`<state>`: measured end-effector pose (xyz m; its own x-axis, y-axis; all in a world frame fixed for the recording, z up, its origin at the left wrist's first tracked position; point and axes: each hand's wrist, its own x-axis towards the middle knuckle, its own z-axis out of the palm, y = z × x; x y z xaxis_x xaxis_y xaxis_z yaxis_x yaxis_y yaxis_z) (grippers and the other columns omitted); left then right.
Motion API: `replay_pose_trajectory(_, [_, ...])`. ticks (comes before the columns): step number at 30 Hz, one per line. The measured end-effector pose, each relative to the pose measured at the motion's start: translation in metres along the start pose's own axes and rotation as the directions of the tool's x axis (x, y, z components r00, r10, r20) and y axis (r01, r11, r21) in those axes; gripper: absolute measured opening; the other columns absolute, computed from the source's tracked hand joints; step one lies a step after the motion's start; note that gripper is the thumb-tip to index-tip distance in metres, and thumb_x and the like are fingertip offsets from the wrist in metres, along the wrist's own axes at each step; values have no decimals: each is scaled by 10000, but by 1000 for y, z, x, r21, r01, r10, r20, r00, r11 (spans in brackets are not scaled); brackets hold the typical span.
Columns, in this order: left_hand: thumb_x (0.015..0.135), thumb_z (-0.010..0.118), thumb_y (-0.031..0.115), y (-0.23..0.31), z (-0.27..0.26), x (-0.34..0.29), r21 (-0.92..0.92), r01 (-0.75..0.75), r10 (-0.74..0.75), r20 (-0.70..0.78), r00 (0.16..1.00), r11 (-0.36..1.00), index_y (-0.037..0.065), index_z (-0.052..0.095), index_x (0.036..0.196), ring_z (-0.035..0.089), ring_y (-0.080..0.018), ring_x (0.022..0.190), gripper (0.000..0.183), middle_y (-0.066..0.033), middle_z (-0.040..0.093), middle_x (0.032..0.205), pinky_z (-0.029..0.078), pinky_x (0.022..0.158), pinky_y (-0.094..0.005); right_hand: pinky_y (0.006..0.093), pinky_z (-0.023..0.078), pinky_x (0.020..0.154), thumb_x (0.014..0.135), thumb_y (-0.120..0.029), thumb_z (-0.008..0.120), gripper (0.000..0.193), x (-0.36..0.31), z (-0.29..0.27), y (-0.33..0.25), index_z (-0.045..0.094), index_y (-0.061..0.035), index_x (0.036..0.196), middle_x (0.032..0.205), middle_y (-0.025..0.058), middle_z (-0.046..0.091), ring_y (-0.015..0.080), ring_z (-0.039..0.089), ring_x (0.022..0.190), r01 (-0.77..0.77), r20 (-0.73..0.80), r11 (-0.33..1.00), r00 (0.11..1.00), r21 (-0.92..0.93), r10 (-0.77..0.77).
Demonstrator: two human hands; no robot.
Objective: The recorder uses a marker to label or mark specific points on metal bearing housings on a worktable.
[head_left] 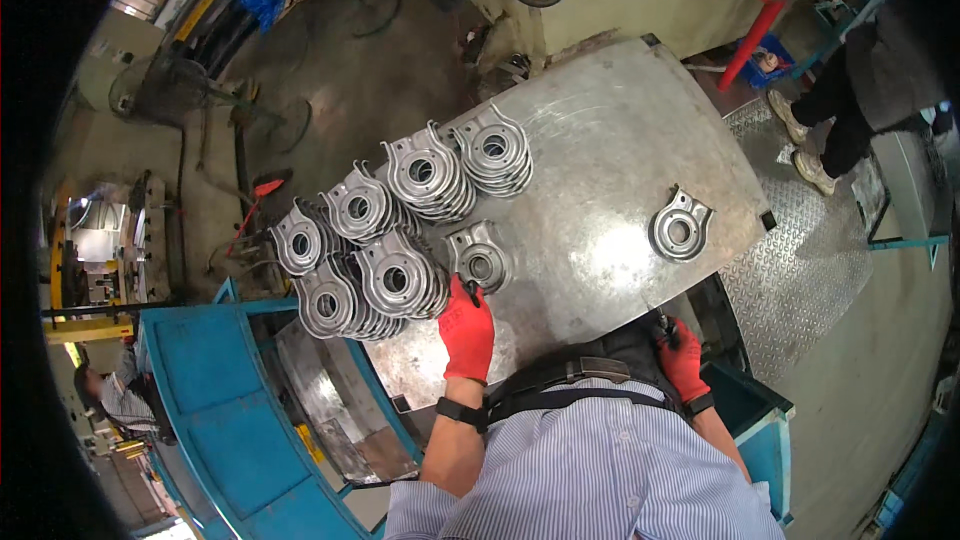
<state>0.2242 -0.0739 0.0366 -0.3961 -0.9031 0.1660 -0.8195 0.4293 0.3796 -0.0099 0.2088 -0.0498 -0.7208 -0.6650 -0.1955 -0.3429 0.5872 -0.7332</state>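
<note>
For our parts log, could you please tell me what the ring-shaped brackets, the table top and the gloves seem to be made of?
Brackets: likely stamped steel, bare grey with bright glints.
Table top: sheet metal, scuffed and dully reflective.
Gloves, left and right: red, matte, probably coated fabric; unclear.

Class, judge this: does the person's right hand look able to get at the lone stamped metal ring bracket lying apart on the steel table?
Probably yes: the right hand rests at the near table edge, and only bare steel lies between it and the lone bracket.

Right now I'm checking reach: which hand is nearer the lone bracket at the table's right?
Right. The right hand sits at the table's near edge, below the lone bracket. The left hand is farther left, touching a bracket by the stacks.
</note>
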Motion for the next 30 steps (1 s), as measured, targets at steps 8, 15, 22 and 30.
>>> replay_pose_trajectory(8, [828, 643, 277, 122, 25, 40, -358, -162, 260, 245, 934, 920, 24, 551, 1123, 630, -331, 841, 399, -180, 637, 957, 500, 716, -412, 410, 474, 827, 762, -160, 686, 424, -7, -7, 2, 576, -40, 1154, 1018, 201, 634, 352, 608, 958, -5, -109, 998, 994, -63, -2])
replay_pose_trajectory(15, [758, 705, 373, 228, 118, 73, -197, -237, 307, 540, 784, 951, 29, 469, 1164, 591, -373, 948, 583, -233, 544, 1071, 494, 790, -431, 411, 480, 812, 752, -142, 679, 394, -13, -34, -15, 587, -95, 1132, 1046, 167, 634, 344, 606, 969, -105, -140, 994, 985, 6, 104])
replay_pose_trajectory(22, [705, 730, 335, 245, 147, 76, -173, -160, 233, 622, 747, 972, -37, 455, 1097, 582, -400, 980, 607, -252, 572, 1056, 480, 835, -441, 410, 490, 788, 769, -188, 668, 371, -14, -39, -13, 589, -94, 1120, 1005, 159, 644, 351, 615, 928, -177, -185, 984, 967, 17, 177])
replay_pose_trajectory(30, [682, 724, 417, 197, 116, 34, -158, 207, -37, 703, 711, 965, -77, 502, 1057, 588, -411, 985, 659, -276, 617, 1010, 464, 856, -444, 426, 484, 767, 757, -178, 661, 370, 0, -35, -18, 578, -82, 1105, 1019, 162, 627, 357, 603, 927, -52, -77, 998, 996, -38, 49])
